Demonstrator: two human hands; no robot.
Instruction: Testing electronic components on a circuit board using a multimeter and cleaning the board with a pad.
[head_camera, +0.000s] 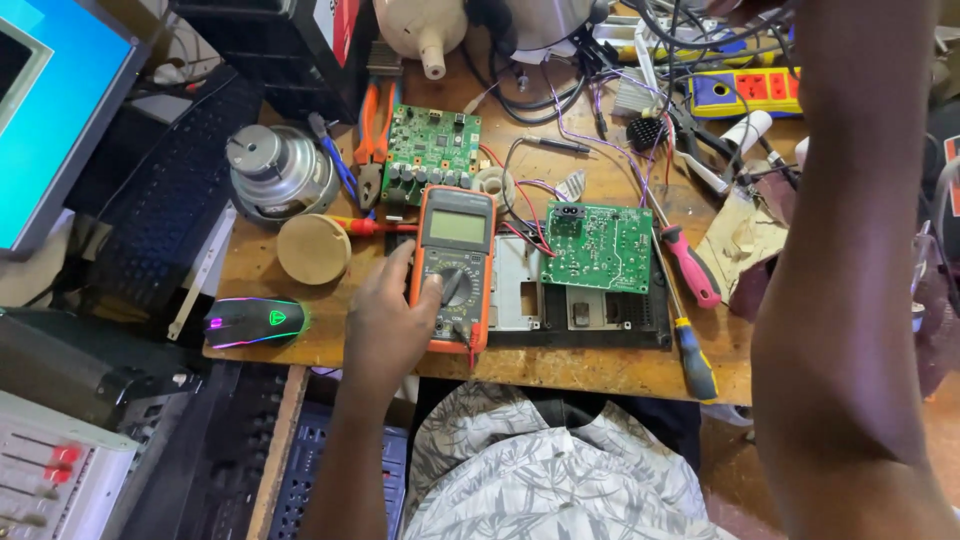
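Presently, findings in order of size:

Desk (600, 365): wooden top, crowded with electronics parts and hand tools.
Monitor (55, 110): lit blue, at the far left edge, with a black keyboard (165, 195) just beside it.
Right arm: raised across the right side of the view; the right hand passes out of the top edge, so I cannot tell how it is set or what it has.
Left hand (385, 320): resting on the lower left of the multimeter, fingers loosely curled, the thumb at the rotary dial; it touches rather than grips the case.
Multimeter (455, 265): orange-cased, lying flat near the front middle of the desk, display toward the back, test leads plugged in at its near end.
Handling, multimeter: judged light and rigid; the rubbery orange surround should give a sure hold along the long sides. The display window and dial look the more delicate parts, and the leads could snag.
Circuit board, right (598, 247): green, lying on a grey and black chassis just right of the multimeter.
Circuit board, rear (432, 150): green, behind the multimeter, beside orange-handled pliers (372, 135).
Motor (275, 170): round metal part, left rear.
Mouse (255, 322): lit, at the front left corner.
Screwdrivers (690, 270): pink-handled and blue-and-yellow-handled, right of the chassis.
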